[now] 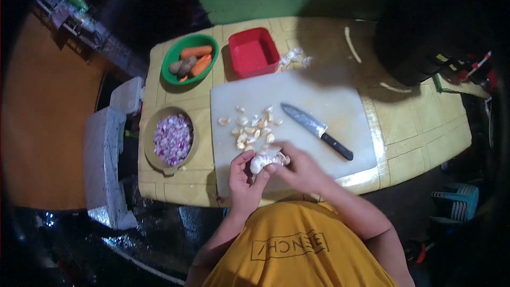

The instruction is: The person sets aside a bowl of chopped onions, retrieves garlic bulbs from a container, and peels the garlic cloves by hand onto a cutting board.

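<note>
Between my two hands, over the near edge of the white cutting board, is a garlic bulb with papery skin. My left hand curls around its left side, thumb and fingers closed on it. From the right, my right hand pinches the bulb, its thumb on the front and fingers on top. Just beyond, several loose garlic cloves lie scattered on the board. A kitchen knife with a black handle rests flat to their right, touched by neither hand.
At the left stands a bowl of chopped red onion. Behind it, a green bowl holds carrots and brown root vegetables. A red square container sits beyond the board, with garlic skins beside it. A dark object stands back right.
</note>
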The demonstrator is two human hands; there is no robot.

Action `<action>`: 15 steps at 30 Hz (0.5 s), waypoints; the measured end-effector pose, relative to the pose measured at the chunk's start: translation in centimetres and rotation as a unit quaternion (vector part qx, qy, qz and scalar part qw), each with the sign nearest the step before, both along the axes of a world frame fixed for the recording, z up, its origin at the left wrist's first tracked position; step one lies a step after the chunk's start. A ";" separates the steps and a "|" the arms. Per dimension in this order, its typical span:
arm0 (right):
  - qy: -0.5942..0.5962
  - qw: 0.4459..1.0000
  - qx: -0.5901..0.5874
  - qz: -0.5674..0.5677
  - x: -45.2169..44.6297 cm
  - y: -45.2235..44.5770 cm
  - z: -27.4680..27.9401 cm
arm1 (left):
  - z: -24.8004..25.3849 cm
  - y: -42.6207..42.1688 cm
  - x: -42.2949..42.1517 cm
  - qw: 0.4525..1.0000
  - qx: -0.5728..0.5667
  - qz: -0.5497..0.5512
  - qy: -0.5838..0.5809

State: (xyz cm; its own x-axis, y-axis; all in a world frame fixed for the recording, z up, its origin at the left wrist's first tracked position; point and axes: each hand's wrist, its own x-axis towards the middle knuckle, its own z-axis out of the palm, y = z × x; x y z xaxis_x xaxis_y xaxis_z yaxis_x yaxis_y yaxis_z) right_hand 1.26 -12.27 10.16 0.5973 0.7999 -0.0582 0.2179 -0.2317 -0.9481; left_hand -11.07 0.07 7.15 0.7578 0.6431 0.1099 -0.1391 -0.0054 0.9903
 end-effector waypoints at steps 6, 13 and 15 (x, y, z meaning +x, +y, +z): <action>-0.196 0.967 0.138 -0.090 -0.4 2.4 -2.6 | 0.1 0.9 2.1 0.966 -0.234 -0.076 -0.077; -0.132 0.968 0.079 -0.199 10.5 3.7 -5.5 | -1.2 2.6 3.4 0.871 -0.416 -0.171 -0.199; -0.232 0.956 0.062 -0.169 17.9 4.3 -7.4 | -1.1 3.8 3.5 0.833 -0.459 -0.217 -0.218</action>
